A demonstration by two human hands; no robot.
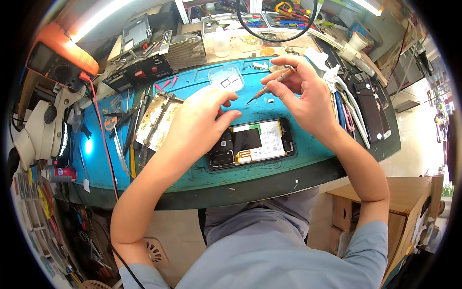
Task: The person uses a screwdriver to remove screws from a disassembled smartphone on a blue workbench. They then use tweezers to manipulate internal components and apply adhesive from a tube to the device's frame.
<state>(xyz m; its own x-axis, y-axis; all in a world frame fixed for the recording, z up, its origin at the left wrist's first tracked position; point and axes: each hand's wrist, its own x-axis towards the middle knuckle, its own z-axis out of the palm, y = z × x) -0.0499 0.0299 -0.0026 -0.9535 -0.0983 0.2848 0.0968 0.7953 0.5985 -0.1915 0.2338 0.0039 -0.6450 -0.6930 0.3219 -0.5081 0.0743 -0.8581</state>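
Observation:
My right hand (303, 94) grips a slim precision screwdriver (263, 91) between thumb and fingers, its tip slanting down to the left above the blue mat. My left hand (204, 115) hovers at the left end of an opened phone (288, 139), thumb and fingers loosely curved and apart with nothing between them. The phone lies flat without its back cover. A white-labelled battery (272, 140), a dark rectangular piece and an orange flex cable (244, 154) show inside it. Behind the phone sits a clear plastic tray (226, 78) with small parts.
The blue work mat (192, 178) covers the bench. A metal clamp plate (153, 123) and tweezers (120, 150) lie to the left, below an orange multimeter (62, 60). Dark phones (373, 113) lie at the right. A black cable loop (276, 38) hangs at the back.

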